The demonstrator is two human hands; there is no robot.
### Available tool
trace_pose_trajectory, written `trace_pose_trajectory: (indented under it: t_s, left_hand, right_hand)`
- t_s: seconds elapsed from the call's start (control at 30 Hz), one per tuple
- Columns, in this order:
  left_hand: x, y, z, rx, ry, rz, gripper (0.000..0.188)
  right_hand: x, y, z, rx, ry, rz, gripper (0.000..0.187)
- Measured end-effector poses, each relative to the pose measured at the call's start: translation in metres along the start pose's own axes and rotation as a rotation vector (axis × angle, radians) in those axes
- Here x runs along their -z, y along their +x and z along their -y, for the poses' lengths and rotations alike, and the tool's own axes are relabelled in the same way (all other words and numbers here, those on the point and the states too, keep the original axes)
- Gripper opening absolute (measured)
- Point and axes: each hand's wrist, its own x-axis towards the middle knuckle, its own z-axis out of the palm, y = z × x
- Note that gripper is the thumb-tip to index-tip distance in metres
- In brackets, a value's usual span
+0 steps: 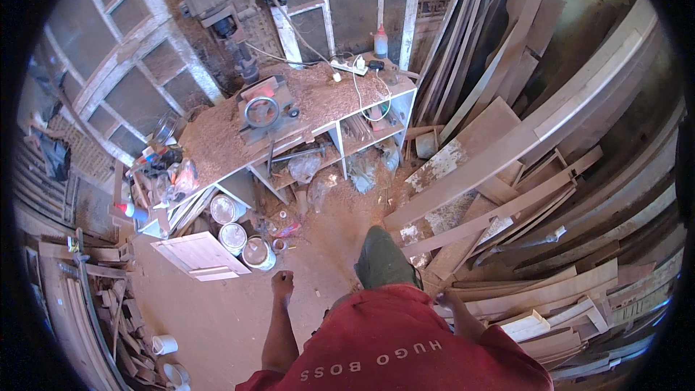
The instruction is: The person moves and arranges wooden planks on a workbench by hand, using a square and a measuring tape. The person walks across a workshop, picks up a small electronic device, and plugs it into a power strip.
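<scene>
My left hand (283, 285) hangs over the dusty floor, its fingers curled in and nothing visible in them. Closest to it are lidded white buckets (258, 253) and a pale wooden panel (201, 255) lying against them. On the other side, my right hand (445, 299) is low beside my body, near the stacked boards (507, 297). Its fingers are too small and partly hidden to make out, and I cannot tell if it touches the wood. My green-clad knee (385, 257) is stretched forward between the two hands.
Ahead stands a workbench (217, 146) covered in wood shavings, with a handwheel machine (262, 111), a power strip (350, 66) and a bottle (381, 43). Long planks (536, 130) lean along the right. White tubs (164, 345) and offcuts (130, 326) lie at the lower left.
</scene>
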Motion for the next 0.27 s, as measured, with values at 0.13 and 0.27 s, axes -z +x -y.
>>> trace_pose_trajectory:
  t_s: [0.13,0.27]
  left_hand:
    - [-0.039,0.043,-0.037,0.091,-0.042,0.116,0.022]
    - [-0.074,0.102,-0.024,-0.077,0.143,0.303,0.029]
  right_hand:
    - [0.073,0.085,0.101,0.227,0.041,-0.078,0.041]
    - [0.159,0.192,0.216,0.344,0.064,-0.043,0.049]
